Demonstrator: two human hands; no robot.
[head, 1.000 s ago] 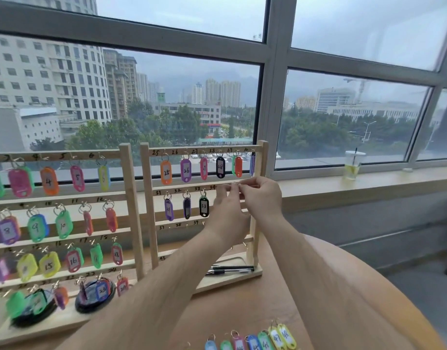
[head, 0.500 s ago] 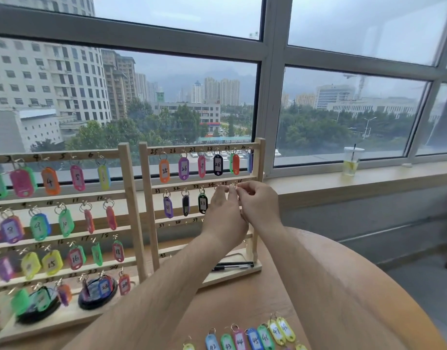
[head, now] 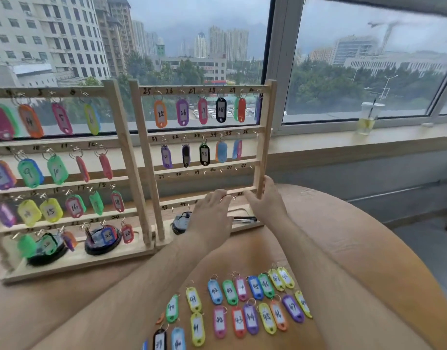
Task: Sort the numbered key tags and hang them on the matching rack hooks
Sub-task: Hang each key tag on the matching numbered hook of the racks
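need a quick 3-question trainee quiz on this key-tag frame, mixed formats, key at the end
1. True or false: tags hang from the 37–42 rail of the right-hand rack.
2. Where do the loose key tags lie? A on the floor; B on the table; C on a chair.
3. Fill in: the plastic cup with a straw stands on the ____.
Key: 1 false, its hooks are bare; 2 B; 3 windowsill.
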